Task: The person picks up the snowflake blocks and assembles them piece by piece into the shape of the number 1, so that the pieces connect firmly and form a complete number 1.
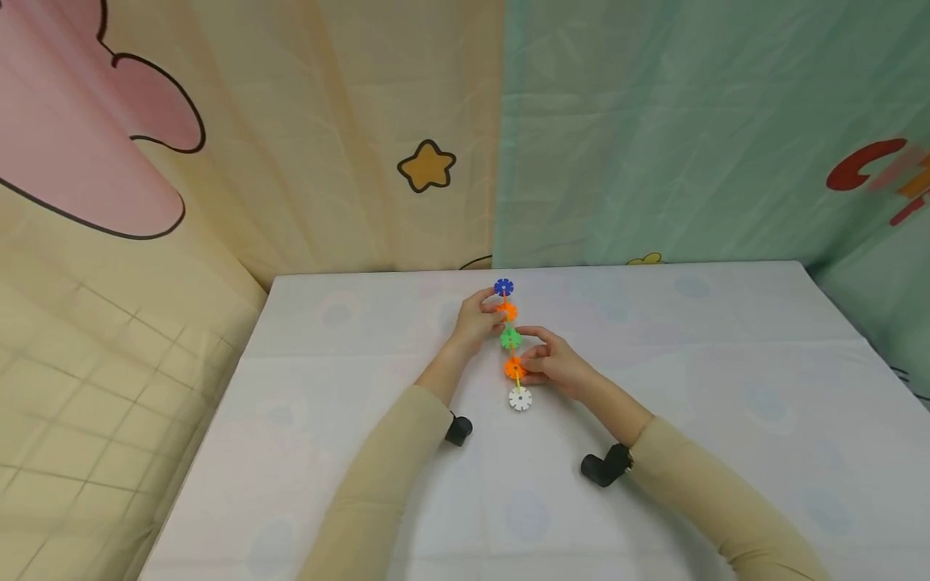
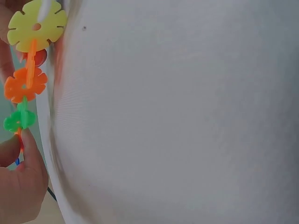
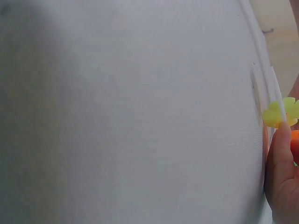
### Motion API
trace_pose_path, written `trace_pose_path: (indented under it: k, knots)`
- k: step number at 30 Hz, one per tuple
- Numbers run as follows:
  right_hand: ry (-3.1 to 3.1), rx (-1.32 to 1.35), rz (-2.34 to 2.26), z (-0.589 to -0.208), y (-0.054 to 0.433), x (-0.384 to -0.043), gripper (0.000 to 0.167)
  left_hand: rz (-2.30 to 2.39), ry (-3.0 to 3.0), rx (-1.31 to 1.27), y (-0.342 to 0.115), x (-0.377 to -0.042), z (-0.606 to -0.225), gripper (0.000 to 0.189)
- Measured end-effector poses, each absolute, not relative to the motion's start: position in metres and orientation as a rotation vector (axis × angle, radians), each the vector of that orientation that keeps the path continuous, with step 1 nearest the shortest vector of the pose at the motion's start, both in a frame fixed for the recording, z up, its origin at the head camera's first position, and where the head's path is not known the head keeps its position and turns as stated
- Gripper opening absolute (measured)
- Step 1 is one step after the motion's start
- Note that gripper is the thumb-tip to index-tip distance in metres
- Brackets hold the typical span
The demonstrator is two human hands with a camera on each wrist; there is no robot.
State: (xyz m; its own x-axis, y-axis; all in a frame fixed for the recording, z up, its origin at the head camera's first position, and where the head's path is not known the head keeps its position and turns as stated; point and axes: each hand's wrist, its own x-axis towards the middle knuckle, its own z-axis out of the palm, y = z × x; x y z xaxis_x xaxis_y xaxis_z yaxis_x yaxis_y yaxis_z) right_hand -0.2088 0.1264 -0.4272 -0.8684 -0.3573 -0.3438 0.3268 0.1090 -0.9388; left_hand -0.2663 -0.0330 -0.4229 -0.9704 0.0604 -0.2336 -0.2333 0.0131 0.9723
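Note:
A chain of notched plastic interlocking discs (image 1: 511,339) runs away from me, slotted together edge to edge. From far to near come a blue disc (image 1: 504,287), an orange one, a green disc (image 1: 510,340), another orange one (image 1: 514,369), a thin yellow one (image 2: 37,25) and a white disc (image 1: 520,399). My left hand (image 1: 476,319) pinches the far orange disc between thumb and finger, below the blue one. My right hand (image 1: 559,365) holds the nearer part by the second orange disc. In the right wrist view, a right finger (image 3: 282,149) reaches the white disc's edge by the yellow one.
A white cloth with faint pale dots covers the table (image 1: 327,484). Printed curtains (image 1: 349,145) hang right behind its far edge and along the sides. A black wrist camera (image 1: 459,429) sits on the left sleeve and another (image 1: 606,466) on the right.

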Motion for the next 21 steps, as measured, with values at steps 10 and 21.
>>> trace_pose_path:
  k: [10, 21]
  knots:
    - [1.887, 0.028, -1.787, -0.427, 0.123, -0.21, 0.058, 2.014, 2.179, -0.177, -0.032, -0.264, -0.428, 0.049]
    - [2.183, -0.146, -1.551, -0.417, 0.151, -0.213, 0.049, 1.288, 2.791, 0.321, -0.073, -0.258, -0.416, 0.041]
